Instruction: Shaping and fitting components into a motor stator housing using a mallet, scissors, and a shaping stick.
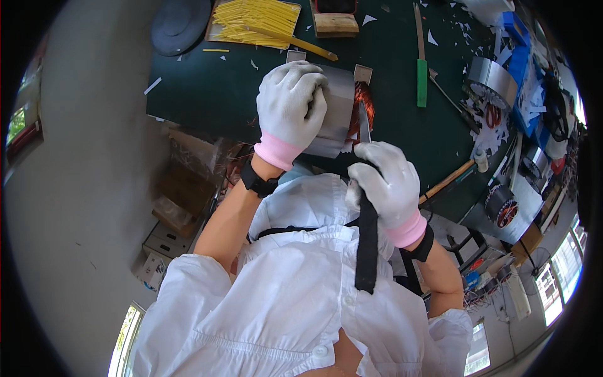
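My left hand (292, 103), in a white glove with a pink cuff, lies with curled fingers over a silvery metal motor stator (339, 94), gripping it from its left side. Reddish copper windings (364, 103) bulge out of the stator's right end. In my right hand (386, 182), gloved the same way, the fingers are closed round a knife-like tool with a narrow grey blade (364, 124). Its tip reaches the windings. A black strip (366, 251) hangs below that hand; whether it belongs to the tool I cannot tell.
Yellow strips (257, 22) are heaped beyond the stator, beside a dark round disc (180, 25). To the right lie a green-handled blade (421, 81), a wooden-handled hammer (449, 179), another stator (490, 81) and white paper scraps. The dark green table's left edge is near my left arm.
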The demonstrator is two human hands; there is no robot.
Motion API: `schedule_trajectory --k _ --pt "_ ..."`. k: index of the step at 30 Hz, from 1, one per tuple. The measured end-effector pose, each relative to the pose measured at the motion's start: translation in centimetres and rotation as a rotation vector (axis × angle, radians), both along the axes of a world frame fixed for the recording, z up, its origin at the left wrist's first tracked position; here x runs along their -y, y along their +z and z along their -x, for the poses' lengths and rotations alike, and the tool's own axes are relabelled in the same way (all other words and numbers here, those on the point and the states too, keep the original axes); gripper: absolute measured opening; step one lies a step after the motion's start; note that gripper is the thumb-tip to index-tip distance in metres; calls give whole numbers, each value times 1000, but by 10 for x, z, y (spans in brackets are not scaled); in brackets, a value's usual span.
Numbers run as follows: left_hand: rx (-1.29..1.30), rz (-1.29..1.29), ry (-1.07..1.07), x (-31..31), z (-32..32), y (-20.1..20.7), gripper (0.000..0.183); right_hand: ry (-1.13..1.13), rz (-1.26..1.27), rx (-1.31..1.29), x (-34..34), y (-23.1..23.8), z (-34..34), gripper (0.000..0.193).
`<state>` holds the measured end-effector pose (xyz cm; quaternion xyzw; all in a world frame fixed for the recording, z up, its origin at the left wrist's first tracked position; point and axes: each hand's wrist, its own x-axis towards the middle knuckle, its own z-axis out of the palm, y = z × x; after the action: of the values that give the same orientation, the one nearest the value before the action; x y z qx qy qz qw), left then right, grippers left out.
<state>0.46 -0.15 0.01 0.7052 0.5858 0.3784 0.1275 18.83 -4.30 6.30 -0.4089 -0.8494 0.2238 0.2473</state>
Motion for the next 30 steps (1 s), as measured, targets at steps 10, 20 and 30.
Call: schedule_trajectory --k 10,20,30 --pt "31 20 -12 1 3 -3 12 -45 809 -283 -134 10 -15 35" --pt "44 29 -13 -3 1 -3 12 54 1165 -185 -205 -45 -9 51" --pt "24 58 22 1 1 -2 10 -49 732 -339 -102 9 -23 23"
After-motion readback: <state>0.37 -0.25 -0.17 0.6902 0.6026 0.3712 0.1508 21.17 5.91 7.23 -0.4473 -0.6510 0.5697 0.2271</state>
